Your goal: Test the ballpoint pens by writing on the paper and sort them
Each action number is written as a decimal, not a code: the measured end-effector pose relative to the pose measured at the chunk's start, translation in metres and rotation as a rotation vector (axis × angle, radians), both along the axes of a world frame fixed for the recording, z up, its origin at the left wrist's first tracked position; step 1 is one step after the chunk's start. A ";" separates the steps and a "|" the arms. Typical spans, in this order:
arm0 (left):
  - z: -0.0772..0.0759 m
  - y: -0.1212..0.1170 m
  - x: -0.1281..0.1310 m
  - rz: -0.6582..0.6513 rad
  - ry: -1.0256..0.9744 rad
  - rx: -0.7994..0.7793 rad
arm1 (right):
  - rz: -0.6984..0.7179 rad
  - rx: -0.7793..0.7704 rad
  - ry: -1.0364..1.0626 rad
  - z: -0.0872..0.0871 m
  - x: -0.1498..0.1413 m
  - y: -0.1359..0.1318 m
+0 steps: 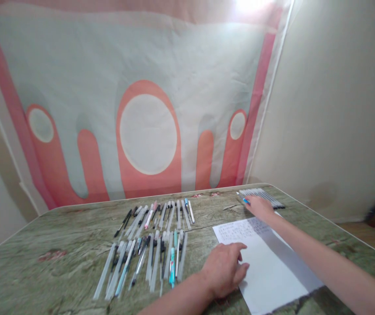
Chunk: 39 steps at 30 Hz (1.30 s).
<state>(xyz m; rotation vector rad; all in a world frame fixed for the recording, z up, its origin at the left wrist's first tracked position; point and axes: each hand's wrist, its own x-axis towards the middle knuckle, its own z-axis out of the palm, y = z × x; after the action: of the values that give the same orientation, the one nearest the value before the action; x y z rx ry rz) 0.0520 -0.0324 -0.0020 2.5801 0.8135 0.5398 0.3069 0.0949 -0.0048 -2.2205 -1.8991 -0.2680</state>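
Observation:
My left hand (225, 267) rests at the left edge of a sheet of paper (272, 271), its thumb and fingers apart and nothing between them. Lines of handwriting run across the top of the sheet. Beyond the paper, my right hand (257, 206) is closed with its fingertips at a slim pen (246, 201) that shows a blue part. Part of that pen is hidden under the fingers. Close beside it, a row of pens or refills (268, 197) lies side by side near the table's far right corner.
Two rows of pens lie left of the paper: a far row (170, 214) and a nearer row (156, 262), mostly clear, with black, pink and teal ones. The wood-patterned table (59, 280) ends at a patterned cloth hanging (148, 131).

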 end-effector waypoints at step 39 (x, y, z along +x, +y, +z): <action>0.021 0.034 -0.119 0.569 0.011 0.081 | 1.060 0.001 0.035 -0.002 -0.193 -0.118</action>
<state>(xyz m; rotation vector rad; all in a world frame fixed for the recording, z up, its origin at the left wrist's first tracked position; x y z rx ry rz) -0.0672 0.0011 0.0186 2.4022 1.5718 0.7262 0.1137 -0.0234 -0.0064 -0.9370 -2.6896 -0.0396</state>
